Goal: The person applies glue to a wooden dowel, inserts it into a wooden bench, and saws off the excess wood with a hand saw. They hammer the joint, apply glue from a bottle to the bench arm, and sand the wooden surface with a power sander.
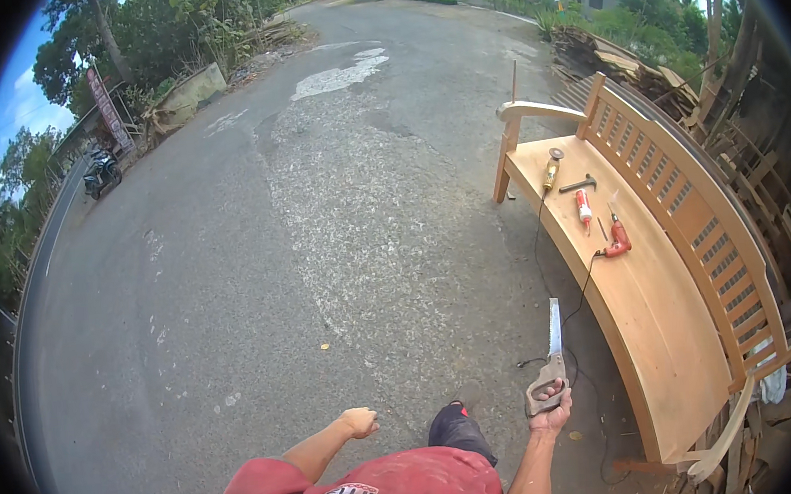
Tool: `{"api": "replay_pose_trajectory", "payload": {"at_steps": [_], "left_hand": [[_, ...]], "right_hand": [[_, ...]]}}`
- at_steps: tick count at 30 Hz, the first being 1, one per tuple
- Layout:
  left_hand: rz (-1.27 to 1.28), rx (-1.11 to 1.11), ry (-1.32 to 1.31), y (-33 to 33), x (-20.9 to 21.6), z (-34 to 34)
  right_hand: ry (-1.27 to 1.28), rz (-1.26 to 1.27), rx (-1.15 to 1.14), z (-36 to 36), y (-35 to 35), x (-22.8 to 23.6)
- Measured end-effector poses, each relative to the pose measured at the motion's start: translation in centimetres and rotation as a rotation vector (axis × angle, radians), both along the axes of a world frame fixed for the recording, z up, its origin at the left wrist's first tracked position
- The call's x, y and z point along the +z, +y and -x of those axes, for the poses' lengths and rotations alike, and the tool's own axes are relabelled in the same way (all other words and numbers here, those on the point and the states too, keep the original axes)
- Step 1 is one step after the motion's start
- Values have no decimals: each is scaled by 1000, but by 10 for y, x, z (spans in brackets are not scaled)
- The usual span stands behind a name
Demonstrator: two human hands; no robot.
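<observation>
My right hand (556, 414) is wrapped round the worn grip of a handsaw (554, 335). The saw points up and away from me, its pale blade narrowing toward the tip, just left of the wooden bench (677, 341). Over the asphalt near my body, my left hand (361, 423) is curled closed, with nothing showing in it. On the bench seat lie an angle grinder (552, 171), a hammer (578, 184), a red and white tube (584, 209) and a red power drill (617, 238). A thin dark rod (602, 229) rests beside the drill.
Black cords (585, 292) hang from the bench and trail over the ground on my right. Stacked timber (627, 62) lies behind the bench. Asphalt road (220, 261) stretches ahead and left, with a parked motorbike (102, 173) at the far left.
</observation>
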State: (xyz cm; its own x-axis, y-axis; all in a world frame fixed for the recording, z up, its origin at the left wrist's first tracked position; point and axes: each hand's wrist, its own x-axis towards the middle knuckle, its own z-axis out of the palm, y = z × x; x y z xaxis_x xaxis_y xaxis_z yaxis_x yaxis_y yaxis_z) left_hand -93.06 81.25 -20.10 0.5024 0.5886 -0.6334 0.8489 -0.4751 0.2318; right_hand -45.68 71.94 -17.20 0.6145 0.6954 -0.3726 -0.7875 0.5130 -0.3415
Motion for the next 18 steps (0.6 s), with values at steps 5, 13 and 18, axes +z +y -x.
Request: {"api": "replay_pose_trajectory", "payload": {"at_steps": [5, 13, 18], "left_hand": [[-101, -33, -58, 167, 42, -82], [-329, -326, -117, 519, 127, -277], [-648, -546, -314, 773, 173, -458]], "right_hand": [[154, -43, 65, -75, 180, -12], [204, -11, 148, -125, 432, 66], [131, -139, 182, -191, 582, 34]]}}
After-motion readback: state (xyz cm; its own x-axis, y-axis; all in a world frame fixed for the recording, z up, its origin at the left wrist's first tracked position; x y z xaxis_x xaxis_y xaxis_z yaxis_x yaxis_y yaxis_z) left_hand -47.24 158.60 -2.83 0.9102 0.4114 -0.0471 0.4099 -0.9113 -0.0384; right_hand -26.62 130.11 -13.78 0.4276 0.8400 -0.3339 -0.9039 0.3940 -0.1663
